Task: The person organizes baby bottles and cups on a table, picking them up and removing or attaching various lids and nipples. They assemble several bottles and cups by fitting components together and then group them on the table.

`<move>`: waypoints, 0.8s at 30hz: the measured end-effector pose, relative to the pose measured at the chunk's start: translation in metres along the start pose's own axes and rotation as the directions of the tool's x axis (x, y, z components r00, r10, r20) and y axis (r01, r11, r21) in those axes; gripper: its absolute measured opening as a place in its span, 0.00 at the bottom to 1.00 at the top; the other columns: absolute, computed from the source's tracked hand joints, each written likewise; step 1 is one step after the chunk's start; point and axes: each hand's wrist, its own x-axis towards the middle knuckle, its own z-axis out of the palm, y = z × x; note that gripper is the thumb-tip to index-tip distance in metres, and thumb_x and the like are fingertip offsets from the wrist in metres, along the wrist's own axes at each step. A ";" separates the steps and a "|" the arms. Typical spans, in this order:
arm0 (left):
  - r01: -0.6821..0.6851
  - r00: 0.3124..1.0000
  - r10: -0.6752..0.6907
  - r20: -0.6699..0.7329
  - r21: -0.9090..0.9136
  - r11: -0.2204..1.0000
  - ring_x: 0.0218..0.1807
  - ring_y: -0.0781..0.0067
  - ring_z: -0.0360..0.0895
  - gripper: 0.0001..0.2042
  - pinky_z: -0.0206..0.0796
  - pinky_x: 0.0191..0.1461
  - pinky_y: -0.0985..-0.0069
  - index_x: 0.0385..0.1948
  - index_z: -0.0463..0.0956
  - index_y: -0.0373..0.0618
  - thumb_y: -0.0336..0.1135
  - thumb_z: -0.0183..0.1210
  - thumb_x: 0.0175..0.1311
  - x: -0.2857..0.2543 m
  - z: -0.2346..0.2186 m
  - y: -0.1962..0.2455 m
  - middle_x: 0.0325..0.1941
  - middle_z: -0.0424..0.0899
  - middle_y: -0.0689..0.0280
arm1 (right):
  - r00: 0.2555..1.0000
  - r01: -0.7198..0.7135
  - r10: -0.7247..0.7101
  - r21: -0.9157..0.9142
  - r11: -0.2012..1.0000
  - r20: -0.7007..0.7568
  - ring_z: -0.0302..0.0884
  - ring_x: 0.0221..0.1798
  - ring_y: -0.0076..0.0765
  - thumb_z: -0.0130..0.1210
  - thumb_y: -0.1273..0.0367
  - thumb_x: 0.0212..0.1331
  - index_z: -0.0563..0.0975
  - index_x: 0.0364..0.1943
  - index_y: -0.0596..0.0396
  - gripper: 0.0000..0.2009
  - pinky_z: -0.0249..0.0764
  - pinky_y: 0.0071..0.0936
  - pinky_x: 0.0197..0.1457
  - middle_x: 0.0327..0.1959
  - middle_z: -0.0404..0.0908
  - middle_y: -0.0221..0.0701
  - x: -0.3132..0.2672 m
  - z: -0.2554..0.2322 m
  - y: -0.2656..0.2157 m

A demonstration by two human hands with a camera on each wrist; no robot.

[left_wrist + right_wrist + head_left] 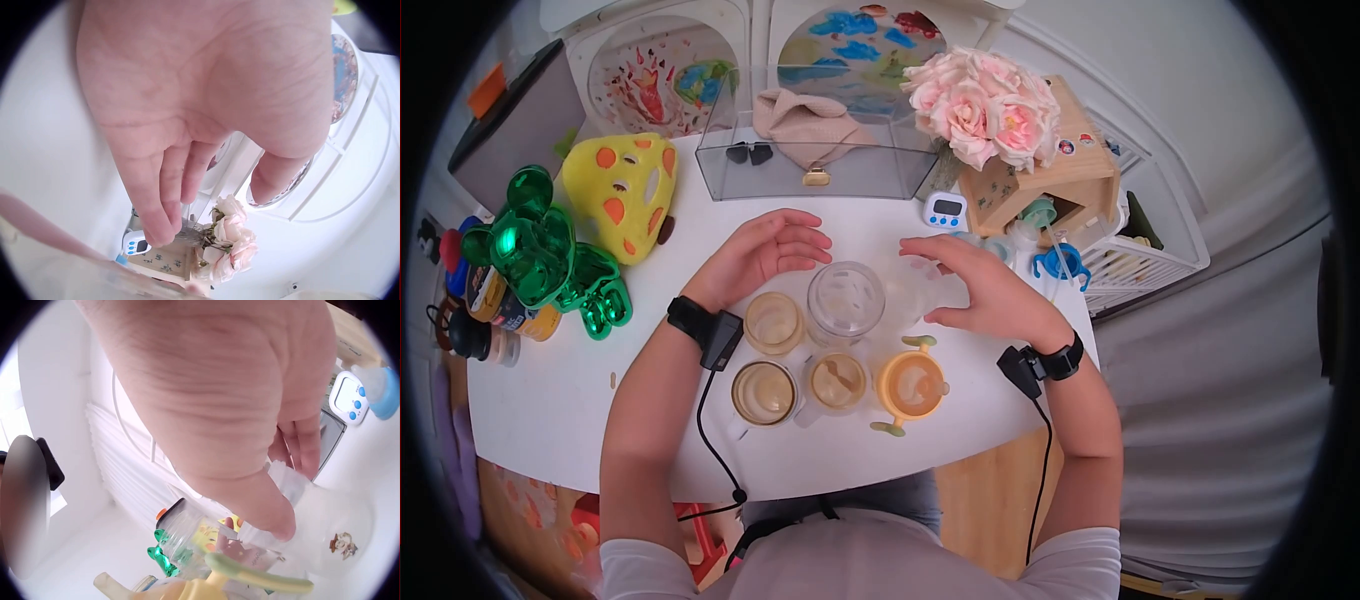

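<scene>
My right hand [985, 285] [219, 419] curls its thumb and fingers round the neck of a frosted bottle [945, 290] [337, 531], which has a small brown print. Fingers relaxed and holding nothing, my left hand [765, 255] [206, 100] is above the table, behind the cups. A large clear jar [846, 300] stands between the hands. In front of it are a clear cup with a tan rim [774, 323], a glass mug [764, 392], another glass cup [837, 381] and an orange cup [912, 385] with green-tipped handles.
Behind the hands, a clear box [820, 170] holds a pink cloth. A white timer [945, 210], pink roses [990, 105] and a wooden house [1050, 180] stand at the back right. Leftward are a green shiny figure [535, 255] and a yellow plush [625, 195].
</scene>
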 end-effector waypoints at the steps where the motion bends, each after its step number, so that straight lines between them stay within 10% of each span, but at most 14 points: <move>1: -0.001 1.000 0.001 0.004 0.005 1.000 0.66 0.58 0.83 0.27 0.76 0.69 0.69 0.69 0.70 0.34 0.50 0.49 0.84 -0.001 0.000 -0.001 0.63 0.83 0.49 | 1.000 -0.002 0.002 0.005 1.000 0.003 0.79 0.64 0.46 0.74 0.76 0.52 0.70 0.75 0.51 0.42 0.78 0.39 0.68 0.67 0.79 0.39 -0.001 0.001 -0.001; 16: 0.018 1.000 -0.018 0.013 -0.028 0.999 0.65 0.58 0.83 0.28 0.76 0.70 0.68 0.68 0.70 0.33 0.51 0.52 0.82 -0.002 -0.001 -0.001 0.63 0.83 0.49 | 0.997 -0.054 0.049 0.086 0.995 0.055 0.80 0.66 0.44 0.70 0.82 0.55 0.72 0.74 0.51 0.39 0.82 0.35 0.67 0.69 0.78 0.36 -0.007 0.003 -0.001; 24: 0.029 0.999 -0.029 0.014 -0.021 0.999 0.64 0.59 0.84 0.30 0.76 0.69 0.69 0.68 0.71 0.33 0.53 0.56 0.79 -0.003 -0.004 -0.002 0.62 0.84 0.50 | 0.964 -0.014 -0.016 -0.113 0.993 -0.265 0.84 0.48 0.41 0.66 0.80 0.60 0.80 0.58 0.57 0.20 0.80 0.31 0.52 0.54 0.83 0.39 -0.057 -0.002 -0.027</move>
